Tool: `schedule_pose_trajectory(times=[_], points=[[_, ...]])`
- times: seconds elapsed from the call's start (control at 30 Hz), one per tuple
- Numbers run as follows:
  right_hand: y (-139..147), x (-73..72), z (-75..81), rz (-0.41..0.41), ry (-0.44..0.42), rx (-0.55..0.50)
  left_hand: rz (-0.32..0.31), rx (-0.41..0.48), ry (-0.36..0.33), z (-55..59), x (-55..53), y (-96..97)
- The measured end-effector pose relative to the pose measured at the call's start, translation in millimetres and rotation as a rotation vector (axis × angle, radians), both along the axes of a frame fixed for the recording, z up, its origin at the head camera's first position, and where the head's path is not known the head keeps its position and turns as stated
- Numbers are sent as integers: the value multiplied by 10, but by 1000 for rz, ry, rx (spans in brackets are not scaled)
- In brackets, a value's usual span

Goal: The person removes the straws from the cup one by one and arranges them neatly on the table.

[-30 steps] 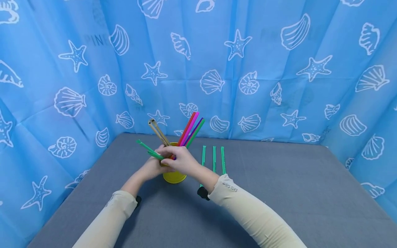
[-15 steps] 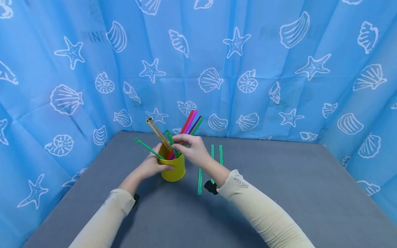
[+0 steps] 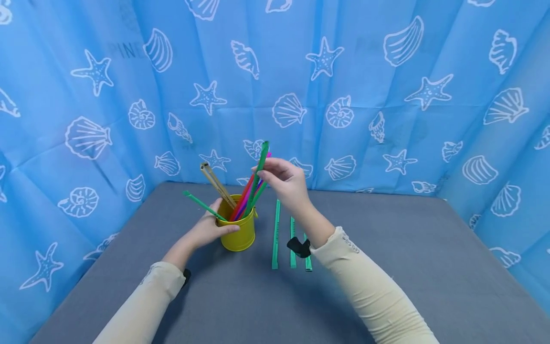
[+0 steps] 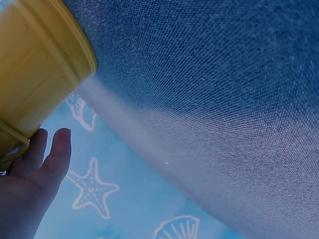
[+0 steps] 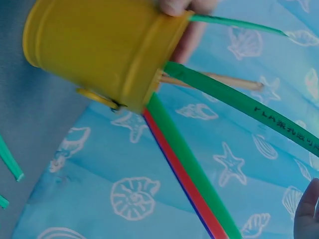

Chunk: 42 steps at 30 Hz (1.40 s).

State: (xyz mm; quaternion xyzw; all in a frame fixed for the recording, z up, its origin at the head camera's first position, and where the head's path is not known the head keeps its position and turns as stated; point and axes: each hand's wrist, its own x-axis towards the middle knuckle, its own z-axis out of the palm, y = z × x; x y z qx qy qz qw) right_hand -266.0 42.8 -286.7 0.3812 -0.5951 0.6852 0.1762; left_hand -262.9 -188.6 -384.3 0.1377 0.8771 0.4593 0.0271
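Note:
My left hand grips the left side of a small yellow bucket, thumb across its front and fingers behind it. My right hand pinches the upper part of a green paper-wrapped straw, whose lower end is inside the bucket's mouth. In the right wrist view this wrapped straw carries dark printing. Red, magenta, purple and plain green straws lean out to the right, partly behind the right hand in the head view. Tan straws and another green wrapped straw lean left.
Three green wrapped straws lie side by side on the grey cloth right of the bucket: a left one, a middle one and a right one, the last two partly under my right wrist. A blue shell-patterned curtain stands behind the table.
My right hand has moved up and to the right from the bucket's left side, swinging one green wrapped straw from leaning left to nearly upright. My left hand stays at the bucket.

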Motion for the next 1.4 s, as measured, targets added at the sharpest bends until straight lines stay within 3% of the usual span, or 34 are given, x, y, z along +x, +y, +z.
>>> schedule_pose_trajectory(times=[0.2, 0.53, 0.73, 0.93, 1.4], points=[[166, -1, 126, -68, -6, -43, 6, -20, -8, 17, -12, -1], [574, -45, 49, -190, 26, 150, 7, -9, -3, 28, -33, 17], [830, -66, -53, -218, -93, 284, -2, 17, 1, 4, -22, 9], [1025, -78, -150, -166, -199, 324, -1, 15, 4, -14, -17, -6], [1310, -185, -404, -166, -379, 428, 4, 10, -13, 2, 0, -1]])
